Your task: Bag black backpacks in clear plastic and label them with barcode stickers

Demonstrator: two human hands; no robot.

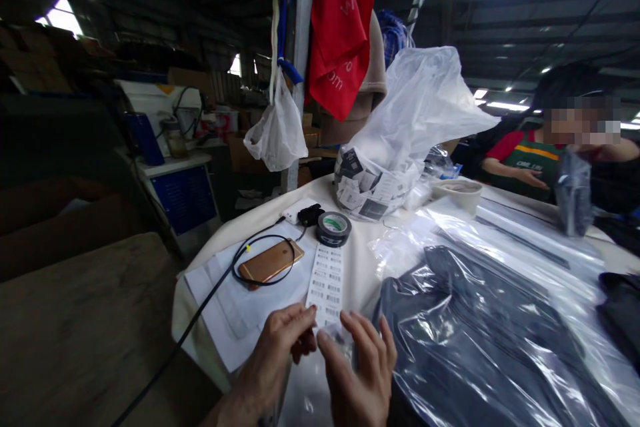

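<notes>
My left hand (277, 353) pinches the near end of a white strip of barcode labels (326, 280) that lies on the white table (360, 267). Just right of it, my right hand (360, 373) has its fingers spread and its thumb at the strip's lower edge; what the thumb touches is too small to make out. A dark garment in a clear plastic bag (480, 340) lies right beside the right hand.
A gold phone (271, 261) with a black cable, a tape roll (334, 227), a plastic bag of labels (380, 180) and another tape roll (457, 195) sit farther back. Across the table at the right, another person (530, 153) handles a bag. White papers (235, 300) lie at the table's left edge.
</notes>
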